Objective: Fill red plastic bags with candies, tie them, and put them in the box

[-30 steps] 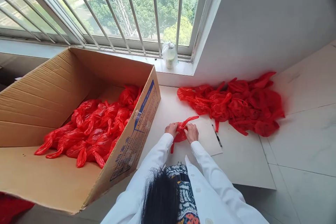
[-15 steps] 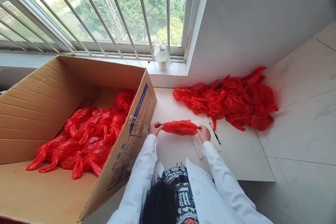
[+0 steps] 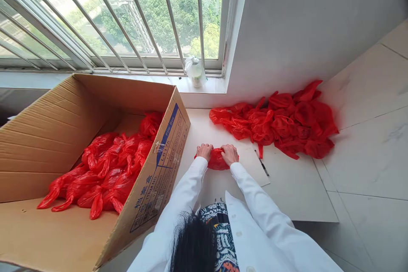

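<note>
A red plastic bag (image 3: 217,160) lies bunched on the white table between my two hands. My left hand (image 3: 204,152) is closed on its left part, fingers curled over the plastic. My right hand (image 3: 230,154) grips the right part in the same way, a short gap from the left. Some of the bag is hidden under both hands. Just right of my right hand, white paper (image 3: 253,165) lies flat with a black pen (image 3: 262,163) on it.
A big cardboard box (image 3: 172,136) on the left holds several tied red bags (image 3: 127,148). Beyond my hands, a heap of red bags (image 3: 280,123) lies along the wall. A wrapped container (image 3: 195,72) stands on the sill by the barred window.
My hands have moved closer together along the bag, which was stretched out between them and is now bunched. More of the paper shows beside my right hand.
</note>
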`<state>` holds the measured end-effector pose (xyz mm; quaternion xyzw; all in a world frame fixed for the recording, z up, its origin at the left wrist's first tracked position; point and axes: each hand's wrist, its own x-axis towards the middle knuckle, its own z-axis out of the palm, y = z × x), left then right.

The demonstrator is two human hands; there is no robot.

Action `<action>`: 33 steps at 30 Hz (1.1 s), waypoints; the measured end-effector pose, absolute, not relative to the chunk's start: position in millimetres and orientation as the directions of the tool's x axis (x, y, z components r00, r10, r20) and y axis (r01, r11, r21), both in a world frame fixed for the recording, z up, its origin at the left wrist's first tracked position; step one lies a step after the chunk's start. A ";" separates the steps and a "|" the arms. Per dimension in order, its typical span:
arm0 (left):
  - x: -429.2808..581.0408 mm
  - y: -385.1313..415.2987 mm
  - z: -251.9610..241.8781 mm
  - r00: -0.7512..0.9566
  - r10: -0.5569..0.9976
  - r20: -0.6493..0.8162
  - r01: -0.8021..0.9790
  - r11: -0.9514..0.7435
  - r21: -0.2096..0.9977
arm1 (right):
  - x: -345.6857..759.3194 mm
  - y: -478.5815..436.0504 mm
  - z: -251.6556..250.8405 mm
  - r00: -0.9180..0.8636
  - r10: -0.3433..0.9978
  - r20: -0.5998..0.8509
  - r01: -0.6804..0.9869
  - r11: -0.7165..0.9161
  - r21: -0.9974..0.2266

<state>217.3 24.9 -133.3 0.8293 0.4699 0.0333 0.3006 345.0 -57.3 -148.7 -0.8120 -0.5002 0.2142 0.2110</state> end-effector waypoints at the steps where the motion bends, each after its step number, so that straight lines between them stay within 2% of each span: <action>1: 214.2 27.6 -133.7 0.548 0.806 -0.225 0.754 -0.359 0.550 | 346.7 -58.0 -147.6 0.427 0.895 -0.128 0.716 -0.421 -0.557; 3: 205.4 33.5 -132.7 0.527 0.825 -0.205 0.730 -0.315 0.607 | 353.2 -60.9 -144.2 0.509 0.854 -0.107 0.642 -0.459 -0.614; 6: 192.6 42.1 -128.2 0.472 0.866 -0.165 0.666 -0.228 0.710 | 366.2 -65.8 -138.3 0.694 0.710 -0.120 0.336 -0.467 -0.818; 8: 187.6 46.1 -123.3 0.440 0.887 -0.142 0.611 -0.179 0.771 | 372.5 -68.5 -134.6 0.761 0.630 -0.154 0.167 -0.420 -0.892; 12: 185.1 46.9 -108.0 0.454 0.887 -0.084 0.499 -0.175 0.849 | 373.6 -73.1 -127.4 0.769 0.615 -0.174 0.065 -0.346 -0.936; 15: 186.4 41.9 -92.0 0.527 0.848 -0.049 0.465 -0.240 0.852 | 369.1 -76.2 -121.8 0.777 0.607 -0.164 0.029 -0.296 -0.955; 19: 187.7 31.1 -67.2 0.668 0.744 -0.038 0.462 -0.373 0.804 | 367.0 -80.3 -112.7 0.768 0.631 -0.109 0.176 -0.372 -0.911; 23: 177.8 18.6 -44.2 0.772 0.630 -0.084 0.485 -0.498 0.719 | 374.8 -85.4 -103.4 0.788 0.612 -0.065 0.223 -0.382 -0.897; 28: 153.3 5.3 -26.2 0.765 0.624 -0.161 0.627 -0.662 0.411 | 388.7 -90.6 -103.5 0.846 0.526 -0.085 0.132 -0.362 -0.923; 31: 143.2 0.2 -23.1 0.740 0.644 -0.196 0.666 -0.657 0.353 | 391.9 -92.7 -103.6 0.820 0.564 -0.098 0.074 -0.275 -0.959; 33: 141.0 -2.0 -24.0 0.731 0.639 -0.237 0.675 -0.630 0.383 | 391.3 -94.8 -94.1 0.789 0.608 -0.088 0.069 -0.230 -0.971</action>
